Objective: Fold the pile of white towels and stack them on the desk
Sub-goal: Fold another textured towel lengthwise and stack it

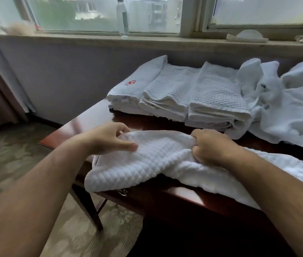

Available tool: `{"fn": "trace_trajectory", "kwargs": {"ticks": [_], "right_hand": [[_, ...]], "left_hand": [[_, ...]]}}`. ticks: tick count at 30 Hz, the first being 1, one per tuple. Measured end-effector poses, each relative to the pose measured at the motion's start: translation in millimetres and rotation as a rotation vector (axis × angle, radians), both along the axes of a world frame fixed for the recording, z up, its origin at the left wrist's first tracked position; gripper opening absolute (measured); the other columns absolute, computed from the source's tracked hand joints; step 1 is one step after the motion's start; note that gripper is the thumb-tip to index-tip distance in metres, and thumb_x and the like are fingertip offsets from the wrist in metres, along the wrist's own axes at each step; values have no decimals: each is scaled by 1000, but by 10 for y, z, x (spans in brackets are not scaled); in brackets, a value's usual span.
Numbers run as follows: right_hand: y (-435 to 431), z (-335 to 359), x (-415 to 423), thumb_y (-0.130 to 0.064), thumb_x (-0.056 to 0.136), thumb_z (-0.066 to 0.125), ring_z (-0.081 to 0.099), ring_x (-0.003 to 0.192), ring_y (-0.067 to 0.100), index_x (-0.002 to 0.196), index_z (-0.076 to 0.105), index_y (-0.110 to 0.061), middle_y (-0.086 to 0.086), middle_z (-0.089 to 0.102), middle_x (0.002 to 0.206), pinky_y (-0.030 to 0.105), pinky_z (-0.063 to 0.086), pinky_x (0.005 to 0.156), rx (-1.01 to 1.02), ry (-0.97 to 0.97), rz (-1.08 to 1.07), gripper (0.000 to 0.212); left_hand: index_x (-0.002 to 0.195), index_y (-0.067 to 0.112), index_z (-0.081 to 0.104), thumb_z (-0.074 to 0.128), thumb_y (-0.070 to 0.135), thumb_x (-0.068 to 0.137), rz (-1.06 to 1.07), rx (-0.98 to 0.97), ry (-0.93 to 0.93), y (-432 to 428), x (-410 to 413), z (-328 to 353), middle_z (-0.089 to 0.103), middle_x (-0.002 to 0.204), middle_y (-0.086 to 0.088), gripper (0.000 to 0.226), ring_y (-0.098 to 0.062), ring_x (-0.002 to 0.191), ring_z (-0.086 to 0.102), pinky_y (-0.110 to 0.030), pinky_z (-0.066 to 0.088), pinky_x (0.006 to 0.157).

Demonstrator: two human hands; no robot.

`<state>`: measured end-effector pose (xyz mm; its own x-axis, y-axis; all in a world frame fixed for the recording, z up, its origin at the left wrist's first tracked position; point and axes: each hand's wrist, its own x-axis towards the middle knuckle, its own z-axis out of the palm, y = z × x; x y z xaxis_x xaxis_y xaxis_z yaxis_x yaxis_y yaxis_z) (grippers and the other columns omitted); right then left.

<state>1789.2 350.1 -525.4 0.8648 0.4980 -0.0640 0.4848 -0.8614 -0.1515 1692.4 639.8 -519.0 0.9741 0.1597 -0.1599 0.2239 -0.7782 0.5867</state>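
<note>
White cloth up front: the waffle towel [147, 164] shows a deep, bumpy quilted weave, matt and soft. Under it the tabletop [83, 125] is dark reddish wood, polished glossy, catching window glare. Behind, the folded towels [217, 93] share that pebbled weave; the left towel [137, 84] looks smoother. The drawer pull [122, 191] glints, metal.

Bare desk [95, 115] left of folded stacks [180, 95]

The towel [158, 160] is white with a raised diamond weave, as are the folded towels [215, 93]. A plain towel [141, 78] is white with a red mark [131, 82]. The desk [174, 203] is dark reddish brown, the carpet [17, 145] mottled grey-beige.
</note>
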Motion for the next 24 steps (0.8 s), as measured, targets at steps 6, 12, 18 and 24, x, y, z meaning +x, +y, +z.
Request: {"fn": "trace_trajectory", "kwargs": {"ticks": [6, 12, 18, 24], "right_hand": [[794, 88, -252, -57, 93, 52, 59, 98, 16, 107, 62, -30, -8, 64, 102, 42, 48, 91, 252, 48, 196, 32], [1001, -49, -114, -46, 97, 52, 59, 90, 21, 72, 51, -23, -8, 56, 82, 32, 39, 72, 59, -41, 185, 34], [1085, -7, 10, -47, 97, 55, 61, 86, 19, 85, 64, -22, -8, 65, 86, 34, 48, 76, 249, -45, 162, 28], [1121, -53, 166, -48, 90, 65, 61, 83, 12, 82, 65, -28, -13, 64, 84, 35, 54, 78, 126, -9, 172, 22]], "left_hand": [[115, 31, 61, 87, 22, 77, -28, -162, -141, 25, -49, -128, 74, 94, 0, 47, -14, 82, 73, -38, 61, 82], [108, 33, 61, 86, 48, 73, 177, 52, -20, 384, -196, -148, 69, 92, 11, 46, -7, 85, 68, -28, 55, 82], [102, 20, 64, 83, 29, 83, 340, -172, -191, 448, -236, -231, 74, 94, 4, 29, -7, 78, 71, -23, 55, 71], [81, 13, 73, 66, 61, 87, 395, 183, 92, 386, -182, -175, 72, 84, -2, 49, -20, 82, 68, -33, 57, 72]]}}
